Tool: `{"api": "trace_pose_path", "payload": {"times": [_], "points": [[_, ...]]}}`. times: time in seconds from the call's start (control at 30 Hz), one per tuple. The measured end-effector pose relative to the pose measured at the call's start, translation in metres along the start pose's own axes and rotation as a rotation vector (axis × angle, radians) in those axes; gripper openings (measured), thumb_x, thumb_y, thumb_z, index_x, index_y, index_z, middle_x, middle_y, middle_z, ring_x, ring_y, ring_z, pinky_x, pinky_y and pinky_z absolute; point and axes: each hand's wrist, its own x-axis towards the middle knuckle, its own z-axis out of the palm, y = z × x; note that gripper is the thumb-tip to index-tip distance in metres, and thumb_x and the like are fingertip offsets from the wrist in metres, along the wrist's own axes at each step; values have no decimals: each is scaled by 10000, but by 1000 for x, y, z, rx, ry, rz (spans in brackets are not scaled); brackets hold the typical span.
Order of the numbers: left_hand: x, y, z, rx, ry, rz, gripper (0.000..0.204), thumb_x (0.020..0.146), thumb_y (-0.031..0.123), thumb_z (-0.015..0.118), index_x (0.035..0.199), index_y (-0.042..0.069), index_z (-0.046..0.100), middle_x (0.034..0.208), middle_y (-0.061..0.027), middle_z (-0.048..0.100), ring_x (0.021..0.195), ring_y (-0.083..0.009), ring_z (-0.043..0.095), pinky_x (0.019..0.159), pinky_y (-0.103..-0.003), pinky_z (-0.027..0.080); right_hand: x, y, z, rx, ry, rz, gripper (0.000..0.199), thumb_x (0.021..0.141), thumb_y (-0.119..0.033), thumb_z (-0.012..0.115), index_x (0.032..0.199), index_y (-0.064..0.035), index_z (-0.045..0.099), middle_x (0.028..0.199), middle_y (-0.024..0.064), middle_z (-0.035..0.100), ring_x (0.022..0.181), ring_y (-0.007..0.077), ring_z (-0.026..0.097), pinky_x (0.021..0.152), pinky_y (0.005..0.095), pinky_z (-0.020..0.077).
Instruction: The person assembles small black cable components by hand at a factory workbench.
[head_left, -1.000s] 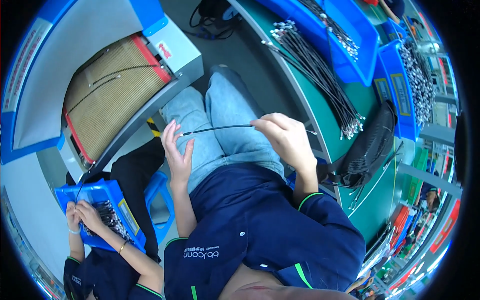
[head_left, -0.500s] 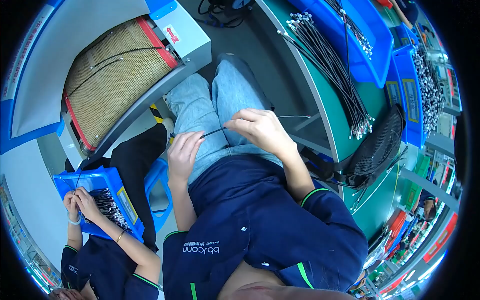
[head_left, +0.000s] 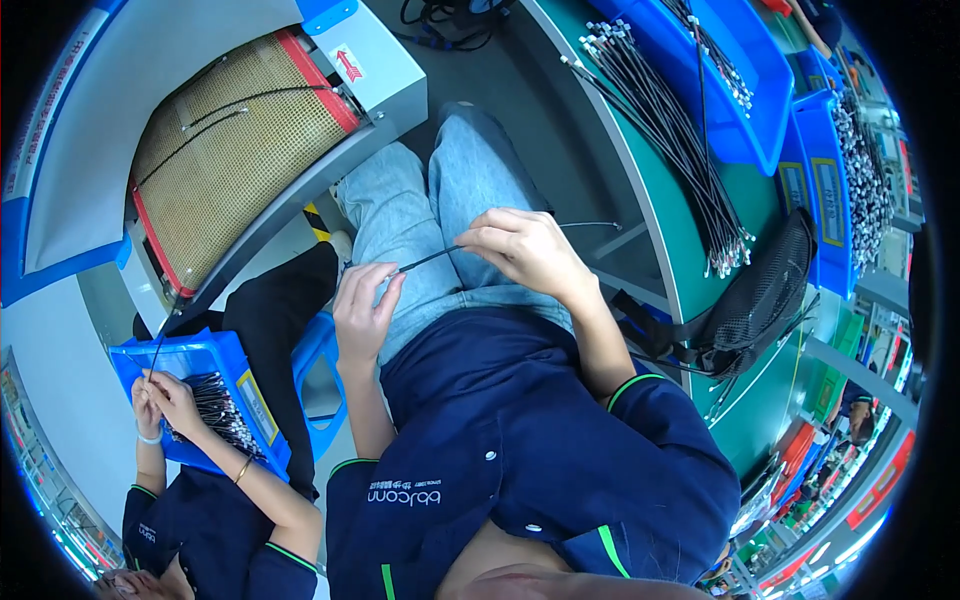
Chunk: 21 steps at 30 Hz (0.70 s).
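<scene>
Over my lap a thin black cable (head_left: pixel 428 260) runs between my two hands. My left hand (head_left: pixel 360 310) pinches it near its left end; that end is mostly hidden by the fingers. My right hand (head_left: pixel 525 250) grips the cable further along with thumb and fingers. Beyond the right hand, the cable's free end sticks out to the right and finishes in a small pale tip. The stretch near my left fingers looks thicker than the rest.
At left, a conveyor's mesh belt (head_left: pixel 225 150) carries a few black cables. A co-worker's hands (head_left: pixel 165 405) hold a cable above a blue bin (head_left: pixel 262 410). On the green table (head_left: pixel 640 165) at right lie a cable bundle (head_left: pixel 675 150), a blue tray (head_left: pixel 765 130) and a black mesh bag (head_left: pixel 765 300).
My hands have drawn slightly apart, so a longer stretch of cable shows between them. Both still hold it. The whole view has shifted a little.
</scene>
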Motion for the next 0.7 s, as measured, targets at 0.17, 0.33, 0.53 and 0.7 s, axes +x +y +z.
{"api": "trace_pose_path", "payload": {"times": [0.17, 0.33, 0.53, 0.7], "points": [[1, 0, 0, 26, 11, 80, 225, 700, -42, 738, 883, 16, 621, 823, -92, 642, 746, -228, 621, 653, -300, 502, -3, 3, 3, 48, -27, 26, 108, 787, -145, 657, 878, -87, 663, 818, 38, 617, 739, 225, 624, 635, 333, 505], [1, -2, 1, 18, -4, 104, 227, 679, -69, 726, 862, 19, 624, 810, -93, 636, 741, -240, 619, 658, -312, 503, -3, 3, 3, 72, -39, 35, 99, 786, -136, 656, 873, -88, 664, 813, 39, 614, 733, 230, 622, 632, 337, 504], [3, -1, 1, 25, 14, 91, 241, 651, -50, 732, 849, 36, 625, 801, -74, 625, 732, -249, 611, 635, -329, 491, -1, 8, 5, 89, -51, 18, 90, 786, -131, 654, 863, -85, 662, 802, 41, 608, 726, 237, 617, 632, 341, 502], [7, -2, 0, 29, -9, 101, 217, 659, -64, 723, 825, 21, 611, 787, -92, 621, 732, -245, 613, 649, -317, 495, -3, 11, 5, 123, -53, 35, 91, 782, -139, 659, 855, -84, 662, 794, 42, 611, 727, 239, 615, 636, 344, 498]]}}
